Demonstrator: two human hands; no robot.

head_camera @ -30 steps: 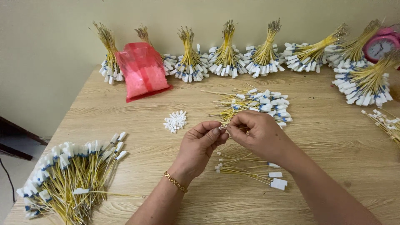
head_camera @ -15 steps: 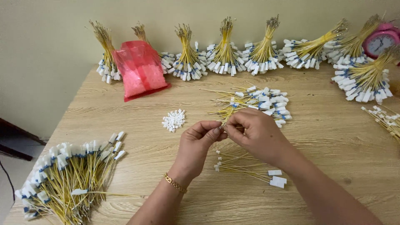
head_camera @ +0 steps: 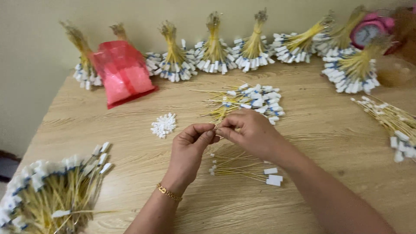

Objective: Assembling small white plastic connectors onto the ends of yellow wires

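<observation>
- At the lower left of the frame we see a large fanned bundle of thin yellow cables with white and blue end tags [head_camera: 47,195], lying on the pale wooden table [head_camera: 329,130].
- At the upper left, a crumpled red plastic bag [head_camera: 122,76] leans by the wall, with tied bundles of the same cables [head_camera: 212,47] ranged along the back edge to the right.
- Left of centre lies a small heap of white plastic caps [head_camera: 164,125].
- In the middle, our left hand [head_camera: 188,151], with a gold chain bracelet [head_camera: 169,193] at the wrist, meets our right hand [head_camera: 253,132]. Both hands have thumb and forefinger pinched shut on one thin yellow cable [head_camera: 216,126], held just above the table between them.
- We judge the cable very light, limp and springy, easily kinked; it is best taken near its tip, close to the tag.
- Under the hands lies a few loose cables [head_camera: 242,167]; just beyond them, a loose pile of tagged cables [head_camera: 253,99].
- At the upper right stands a pink round alarm clock [head_camera: 368,30].
</observation>
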